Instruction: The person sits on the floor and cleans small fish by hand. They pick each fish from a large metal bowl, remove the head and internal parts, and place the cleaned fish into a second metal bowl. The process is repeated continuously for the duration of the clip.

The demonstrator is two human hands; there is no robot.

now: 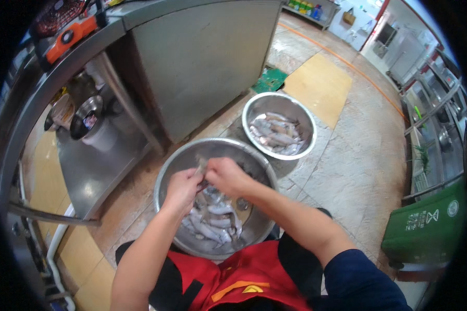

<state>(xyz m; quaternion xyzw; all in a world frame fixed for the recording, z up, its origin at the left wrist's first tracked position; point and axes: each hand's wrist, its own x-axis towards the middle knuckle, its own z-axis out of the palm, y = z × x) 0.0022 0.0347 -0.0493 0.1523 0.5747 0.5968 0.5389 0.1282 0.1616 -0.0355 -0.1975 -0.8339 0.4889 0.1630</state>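
Over a large metal basin [253, 233] on the floor before me, both my hands meet on one small fish [201, 165]. My left hand [183, 186] grips its body, and the fingers of my right hand [226, 175] are closed against its other side; they hide most of it. Beneath them, several silvery fish [214, 223] lie in the bottom of the basin with a little murky liquid. Just beyond stands a smaller steel bowl [310, 116] holding a heap of similar fish [276, 134].
A steel cabinet [210, 66] rises beyond the basin. To the left, a low steel shelf [89, 186] carries a white bucket [101, 136] and pans. A green bin [420, 229] and metal racks [432, 128] stand right. An orange hose [346, 62] crosses the tiled floor.
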